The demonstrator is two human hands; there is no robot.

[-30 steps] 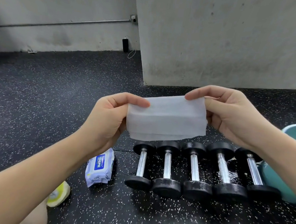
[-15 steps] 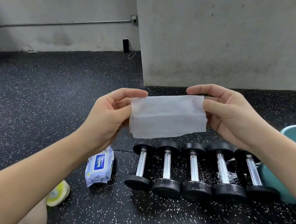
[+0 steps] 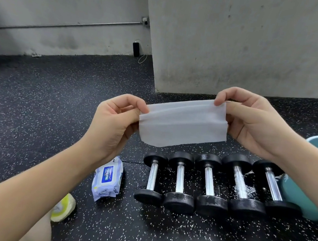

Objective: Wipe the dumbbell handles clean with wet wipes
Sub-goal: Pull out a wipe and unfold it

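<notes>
Both hands were up: left hand (image 3: 113, 121) & right hand (image 3: 252, 122) each pinched a top corner of the wet wipe (image 3: 183, 124), a thin white rectangle, softly creased, stretched above five dumbbells (image 3: 208, 182) w/ chrome handles, round black ends, on speckled rubber floor (image 3: 37, 107). Wipes pack (image 3: 107, 177) lay left.

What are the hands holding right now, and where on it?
A white wet wipe: the left hand pinches its left end, the right hand its upper right corner.
</notes>
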